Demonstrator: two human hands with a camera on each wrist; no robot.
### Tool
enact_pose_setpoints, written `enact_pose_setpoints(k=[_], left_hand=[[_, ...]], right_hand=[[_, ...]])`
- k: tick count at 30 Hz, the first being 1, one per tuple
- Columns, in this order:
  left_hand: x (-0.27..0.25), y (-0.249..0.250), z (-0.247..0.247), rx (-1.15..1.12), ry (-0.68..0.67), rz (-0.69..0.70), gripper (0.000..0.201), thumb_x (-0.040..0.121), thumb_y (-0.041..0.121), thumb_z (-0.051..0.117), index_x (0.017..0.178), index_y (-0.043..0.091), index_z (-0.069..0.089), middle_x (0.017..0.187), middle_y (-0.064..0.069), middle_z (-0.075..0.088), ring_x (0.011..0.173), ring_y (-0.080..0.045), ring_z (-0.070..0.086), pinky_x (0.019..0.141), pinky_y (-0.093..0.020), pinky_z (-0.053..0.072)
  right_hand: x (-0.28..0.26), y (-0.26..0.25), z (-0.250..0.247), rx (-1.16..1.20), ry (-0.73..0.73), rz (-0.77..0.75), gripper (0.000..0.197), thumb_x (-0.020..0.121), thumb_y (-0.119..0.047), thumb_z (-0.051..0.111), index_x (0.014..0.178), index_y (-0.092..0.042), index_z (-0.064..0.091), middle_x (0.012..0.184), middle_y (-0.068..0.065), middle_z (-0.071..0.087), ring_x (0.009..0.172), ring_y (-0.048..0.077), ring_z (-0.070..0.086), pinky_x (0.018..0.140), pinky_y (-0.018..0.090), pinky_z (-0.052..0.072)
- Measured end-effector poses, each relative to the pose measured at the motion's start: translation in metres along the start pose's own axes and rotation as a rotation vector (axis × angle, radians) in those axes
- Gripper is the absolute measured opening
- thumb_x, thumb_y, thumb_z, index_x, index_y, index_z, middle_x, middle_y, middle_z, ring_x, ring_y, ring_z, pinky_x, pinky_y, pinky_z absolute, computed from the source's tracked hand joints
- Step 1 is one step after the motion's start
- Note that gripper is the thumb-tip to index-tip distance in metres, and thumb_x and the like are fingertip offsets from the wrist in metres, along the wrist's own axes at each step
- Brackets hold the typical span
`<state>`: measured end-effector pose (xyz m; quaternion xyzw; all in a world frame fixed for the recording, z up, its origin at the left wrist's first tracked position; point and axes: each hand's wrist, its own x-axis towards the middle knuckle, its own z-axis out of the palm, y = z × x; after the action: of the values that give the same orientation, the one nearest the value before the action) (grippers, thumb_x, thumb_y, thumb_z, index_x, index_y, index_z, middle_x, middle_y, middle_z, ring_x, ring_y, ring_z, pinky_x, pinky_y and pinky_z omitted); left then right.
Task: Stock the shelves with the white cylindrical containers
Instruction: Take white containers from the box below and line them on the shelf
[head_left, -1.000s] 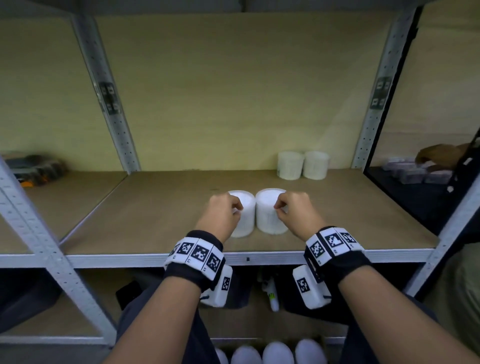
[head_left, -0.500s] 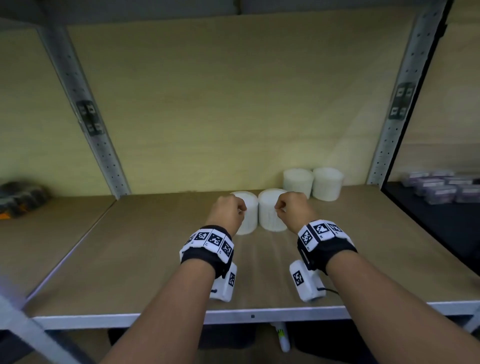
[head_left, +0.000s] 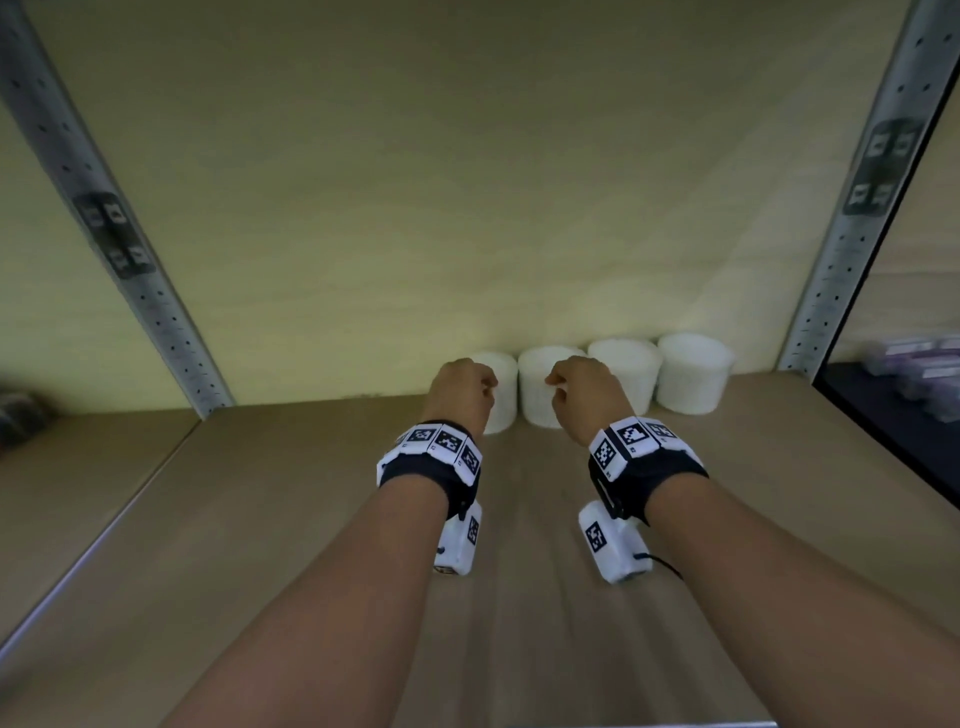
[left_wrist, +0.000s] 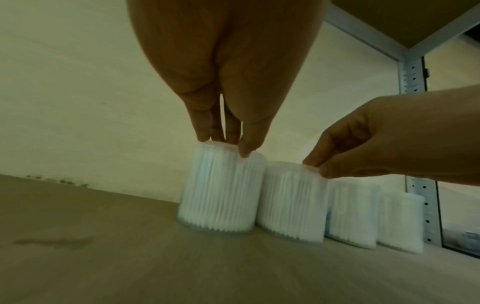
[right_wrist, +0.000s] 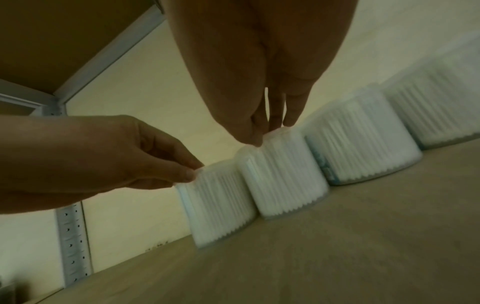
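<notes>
- Four tubs line the shelf (head_left: 779, 519) back; left hand (head_left: 462, 392) and right hand (head_left: 584, 392) top the left pair.
- Left fingertips (left_wrist: 244, 152) pinch the end tub (left_wrist: 221, 193) by its rim; probably light.
- Right fingertips (right_wrist: 255, 140) pinch the second tub (right_wrist: 283, 179) likewise; clear walls probably slippery.

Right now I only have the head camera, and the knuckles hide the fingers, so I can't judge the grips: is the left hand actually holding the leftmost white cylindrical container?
Observer: Yes. The left wrist view shows the left hand pinching the top rim of the leftmost container, a clear plastic cylinder packed with white sticks, with the thumb in front.
Operator: Is it down on the shelf?
Observer: Its base looks flat on the brown wooden shelf board, and it stands upright.
Operator: And the right hand?
Observer: The right wrist view shows the right hand pinching the top rim of the second container the same way.
</notes>
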<state>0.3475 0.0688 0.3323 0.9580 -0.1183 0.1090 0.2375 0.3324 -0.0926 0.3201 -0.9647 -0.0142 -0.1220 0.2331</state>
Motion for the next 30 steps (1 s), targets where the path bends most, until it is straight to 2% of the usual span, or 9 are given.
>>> enact_pose_setpoints(k=[3,6,9,11,15,18,20,23,30], left_hand=[[0.008,-0.001,0.007,0.003,-0.007,0.000,0.035,0.092,-0.002,0.044,0.120,0.006,0.064,0.123,-0.013,0.062,0.114,-0.028,0.056,0.096,-0.032,0.045],[0.009,-0.003,0.009,0.009,-0.042,-0.010,0.037,0.091,0.002,0.046,0.125,0.008,0.059,0.129,-0.012,0.058,0.119,-0.028,0.053,0.101,-0.034,0.043],[0.001,-0.005,0.003,0.013,-0.166,-0.019,0.047,0.091,0.013,0.053,0.138,0.012,0.046,0.142,-0.011,0.048,0.131,-0.027,0.044,0.110,-0.035,0.037],[-0.010,-0.003,-0.004,0.001,-0.188,-0.011,0.055,0.090,0.018,0.056,0.142,0.012,0.040,0.147,-0.010,0.042,0.135,-0.026,0.040,0.112,-0.034,0.033],[-0.050,0.008,-0.016,-0.051,-0.140,0.003,0.051,0.090,0.019,0.056,0.139,0.012,0.043,0.144,-0.009,0.044,0.130,-0.024,0.045,0.105,-0.030,0.037],[-0.087,0.014,-0.021,-0.049,-0.167,-0.006,0.048,0.087,0.020,0.057,0.134,0.014,0.050,0.139,-0.009,0.050,0.124,-0.024,0.051,0.103,-0.032,0.043],[-0.114,0.018,-0.023,-0.047,-0.177,-0.017,0.047,0.086,0.021,0.058,0.132,0.015,0.052,0.137,-0.009,0.052,0.124,-0.025,0.051,0.103,-0.032,0.042],[-0.153,0.023,-0.025,-0.073,-0.187,-0.028,0.046,0.085,0.023,0.059,0.130,0.018,0.053,0.133,-0.007,0.055,0.124,-0.024,0.049,0.102,-0.031,0.039],[-0.235,0.043,-0.023,-0.177,-0.150,0.076,0.033,0.083,0.019,0.060,0.116,0.017,0.060,0.120,-0.003,0.059,0.113,-0.019,0.054,0.095,-0.027,0.041]], right_hand=[[0.003,0.001,0.005,-0.056,-0.018,-0.018,0.040,0.089,-0.002,0.047,0.127,-0.008,0.059,0.128,0.009,0.058,0.120,0.025,0.051,0.095,0.030,0.042],[0.004,0.002,0.005,-0.061,-0.046,-0.016,0.044,0.088,-0.003,0.047,0.131,-0.009,0.055,0.131,0.010,0.055,0.122,0.027,0.050,0.099,0.032,0.042],[-0.004,0.001,-0.003,-0.036,-0.139,-0.013,0.050,0.091,-0.007,0.049,0.141,-0.009,0.045,0.143,0.011,0.046,0.133,0.027,0.042,0.113,0.033,0.031],[-0.017,0.000,-0.011,-0.057,-0.170,-0.017,0.054,0.092,-0.011,0.050,0.144,-0.009,0.039,0.145,0.012,0.044,0.135,0.027,0.040,0.116,0.036,0.027],[-0.055,-0.002,-0.026,-0.039,-0.139,0.024,0.051,0.089,-0.015,0.053,0.139,-0.009,0.045,0.138,0.012,0.052,0.126,0.027,0.050,0.111,0.040,0.035],[-0.090,-0.004,-0.040,-0.024,-0.139,0.040,0.047,0.088,-0.014,0.053,0.134,-0.007,0.050,0.139,0.011,0.053,0.127,0.027,0.050,0.108,0.033,0.039],[-0.115,-0.008,-0.049,-0.017,-0.141,0.063,0.045,0.088,-0.014,0.054,0.133,-0.008,0.053,0.138,0.010,0.053,0.127,0.026,0.050,0.106,0.031,0.041],[-0.153,-0.012,-0.058,-0.032,-0.136,0.093,0.042,0.087,-0.019,0.054,0.129,-0.013,0.055,0.134,0.008,0.056,0.125,0.025,0.051,0.105,0.034,0.043],[-0.230,-0.021,-0.059,-0.020,-0.161,0.135,0.030,0.085,-0.021,0.056,0.114,-0.015,0.063,0.116,0.005,0.065,0.110,0.025,0.059,0.095,0.032,0.048]])
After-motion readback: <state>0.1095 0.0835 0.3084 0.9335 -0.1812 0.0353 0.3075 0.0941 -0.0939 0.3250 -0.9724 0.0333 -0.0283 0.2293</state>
